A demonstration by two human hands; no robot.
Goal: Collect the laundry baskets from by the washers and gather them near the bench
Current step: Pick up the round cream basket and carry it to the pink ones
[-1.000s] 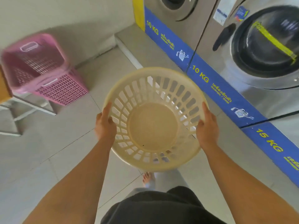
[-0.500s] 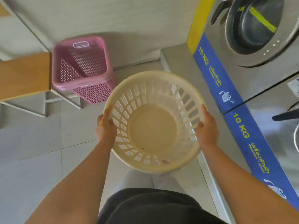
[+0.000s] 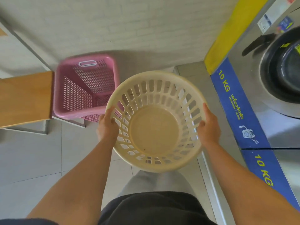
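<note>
I carry a round cream laundry basket [image 3: 154, 132], empty, held level in front of me above the floor. My left hand [image 3: 108, 125] grips its left rim and my right hand [image 3: 208, 127] grips its right rim. A pink rectangular basket [image 3: 84, 88] stands on the floor ahead to the left, right against the end of a wooden bench [image 3: 26, 98]. The cream basket overlaps the pink one's near right corner in view.
Washers [image 3: 276, 88] with blue 10 KG strips line the right side on a raised step [image 3: 209, 172]. A pale wall [image 3: 129, 26] closes the far side. The bench's metal legs [image 3: 40, 129] reach onto the tiled floor at left.
The view has swung and moved toward the bench. The pink basket and bench now sit nearer and larger, and the washers have slid off to the right. Both hands keep their grip.
</note>
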